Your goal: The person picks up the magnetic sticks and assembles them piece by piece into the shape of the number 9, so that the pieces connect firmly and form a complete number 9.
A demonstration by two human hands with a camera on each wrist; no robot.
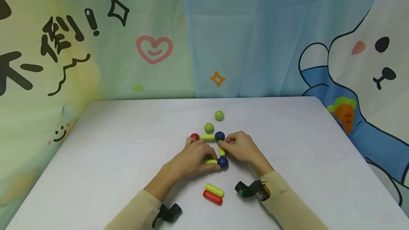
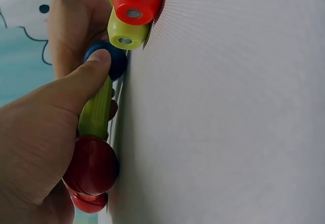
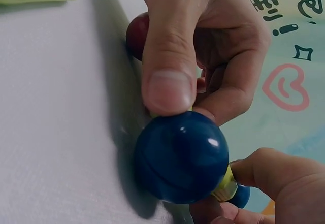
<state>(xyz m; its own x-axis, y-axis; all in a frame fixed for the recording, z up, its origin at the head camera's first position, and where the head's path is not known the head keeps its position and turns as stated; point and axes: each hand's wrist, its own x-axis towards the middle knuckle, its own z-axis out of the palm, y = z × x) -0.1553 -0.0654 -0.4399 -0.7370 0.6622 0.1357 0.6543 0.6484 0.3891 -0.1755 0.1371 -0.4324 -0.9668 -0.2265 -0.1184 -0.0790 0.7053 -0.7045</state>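
While your left hand [image 1: 195, 157] curls over the near side of the little frame of rods and balls, its thumb lies along the near yellow-green rod [image 1: 210, 161] and pins it to the white table [image 1: 127, 159], thumb tip touching the near blue ball [image 1: 222, 162]; your right hand [image 1: 241, 148] pinches the short upright rod [image 1: 221, 151] that runs from that ball up to the far blue ball [image 1: 219, 136]. The frame sits at mid-table, just ahead of both wrists; a far yellow-green rod [image 1: 207, 137] joins the far blue ball to a red ball [image 1: 194, 136], and the left wrist view shows a second red ball [image 2: 94, 165] under your palm.

These pieces look like hard, glossy plastic, light and stiff; the metal discs at the rod ends suggest magnetic joints, so judge them likely to snap together or pull apart with a small tug. The balls look slick and will roll; take hold at the rods' middles, where the ribbed grip shows, and steady a ball from above.

There are no containers in view; loose parts lie straight on the table: 2 green balls [image 1: 209, 127] beyond the frame, 1 further off than the other, and a spare yellow rod [image 1: 214, 190] touching a red rod [image 1: 212, 197] between your forearms.
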